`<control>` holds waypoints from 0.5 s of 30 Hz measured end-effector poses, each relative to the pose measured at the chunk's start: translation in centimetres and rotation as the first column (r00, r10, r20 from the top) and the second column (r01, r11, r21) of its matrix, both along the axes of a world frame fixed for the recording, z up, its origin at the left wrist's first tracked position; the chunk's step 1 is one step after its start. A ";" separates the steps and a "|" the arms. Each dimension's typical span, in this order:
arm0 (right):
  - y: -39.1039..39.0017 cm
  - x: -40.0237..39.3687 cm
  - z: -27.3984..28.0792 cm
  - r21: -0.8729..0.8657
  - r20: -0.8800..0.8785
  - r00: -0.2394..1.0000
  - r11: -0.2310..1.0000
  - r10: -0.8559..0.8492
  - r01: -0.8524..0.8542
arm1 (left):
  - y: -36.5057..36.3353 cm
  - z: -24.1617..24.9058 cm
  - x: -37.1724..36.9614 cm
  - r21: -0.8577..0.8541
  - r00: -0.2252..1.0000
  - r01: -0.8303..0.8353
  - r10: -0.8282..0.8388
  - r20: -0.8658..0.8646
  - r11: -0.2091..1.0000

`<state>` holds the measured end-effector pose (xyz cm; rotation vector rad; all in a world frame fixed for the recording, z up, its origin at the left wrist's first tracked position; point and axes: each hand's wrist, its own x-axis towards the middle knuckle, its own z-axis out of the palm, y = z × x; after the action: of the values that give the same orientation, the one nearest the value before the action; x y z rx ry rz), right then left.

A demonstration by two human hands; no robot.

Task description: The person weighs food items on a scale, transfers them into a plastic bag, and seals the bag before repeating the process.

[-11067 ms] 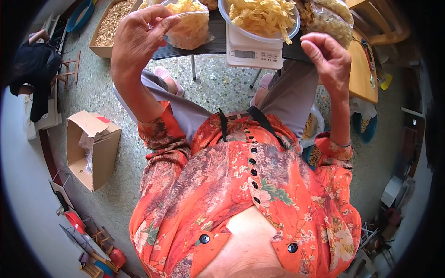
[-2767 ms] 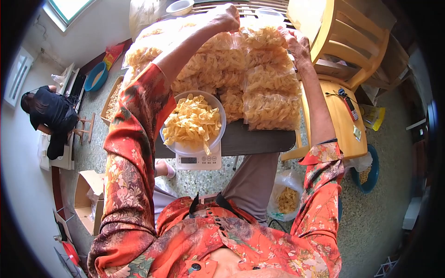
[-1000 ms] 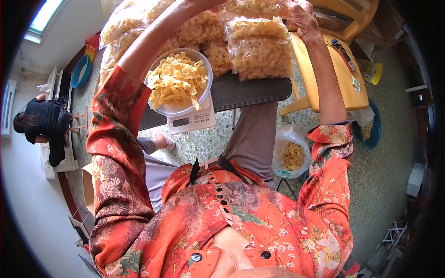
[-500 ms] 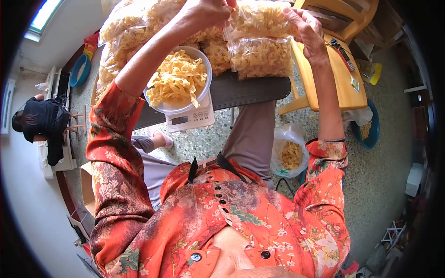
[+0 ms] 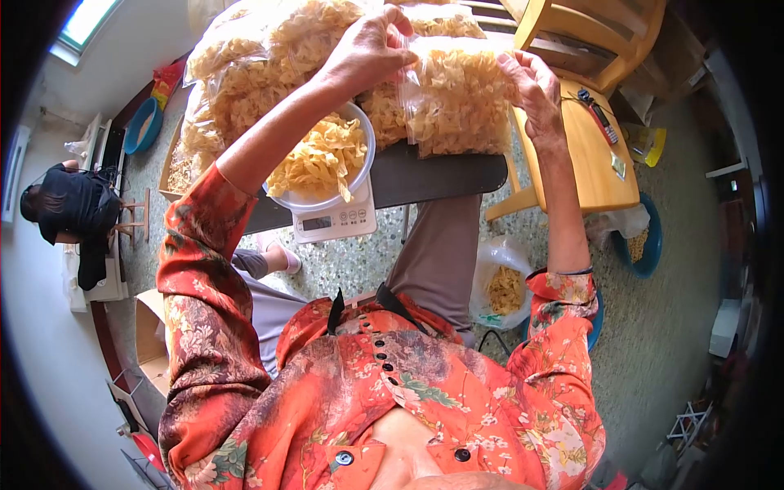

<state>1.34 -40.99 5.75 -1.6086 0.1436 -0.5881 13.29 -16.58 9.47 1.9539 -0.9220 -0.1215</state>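
Note:
A clear plastic bag (image 5: 457, 102) full of pale yellow dried strips stands at the table's far right side. My left hand (image 5: 369, 51) pinches its upper left corner. At its upper right corner, the fingers of my right hand (image 5: 535, 91) are closed on the edge. Below my left forearm, a round translucent tub (image 5: 369, 155) heaped with loose dried strips (image 5: 322, 155) sits on a white digital scale (image 5: 336, 222). Several more filled bags (image 5: 245, 90) are piled behind and to the left, partly hidden by my left arm.
The dark table (image 5: 441, 173) ends just before my knees. A wooden chair (image 5: 584, 147) on the right holds small items. On the floor are a plastic bag of strips (image 5: 505, 286) and a blue basin (image 5: 645, 245). Far left sits a person in black (image 5: 73, 204).
Both hands have come down toward me, the left one more clearly. The bag's top edge is now lower in view and its front shows as one broad face.

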 end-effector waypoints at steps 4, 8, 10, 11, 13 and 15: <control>0.3 -0.6 0.6 0.037 -0.011 1.000 0.999 -0.005 0.006 | 0.2 0.1 -0.6 -0.044 0.990 0.028 -0.034 -0.135 0.999; 0.2 -0.1 1.6 0.026 0.029 1.000 1.000 0.003 -0.003 | -0.2 1.4 -1.0 -0.058 0.997 -0.029 0.025 -0.074 0.998; 0.1 0.6 3.1 -0.043 0.030 0.999 0.999 -0.010 0.011 | -0.6 2.7 0.4 0.005 0.998 -0.060 0.060 -0.018 0.998; -0.7 1.8 3.4 -0.097 0.094 0.995 0.995 0.026 -0.017 | -1.1 3.7 1.3 0.007 0.998 -0.067 0.067 0.007 0.998; -1.5 4.3 4.5 -0.115 0.048 0.998 0.992 -0.045 0.050 | -1.9 4.5 3.8 0.002 0.995 -0.075 0.075 0.060 0.997; -2.4 6.8 5.5 -0.143 -0.040 0.992 0.983 -0.123 0.116 | -3.0 5.5 6.9 -0.015 0.994 -0.083 0.084 0.072 0.996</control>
<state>8.11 -43.38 11.25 -1.7601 0.2404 -0.6639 20.21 -19.57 14.94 1.9938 -0.8841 0.0035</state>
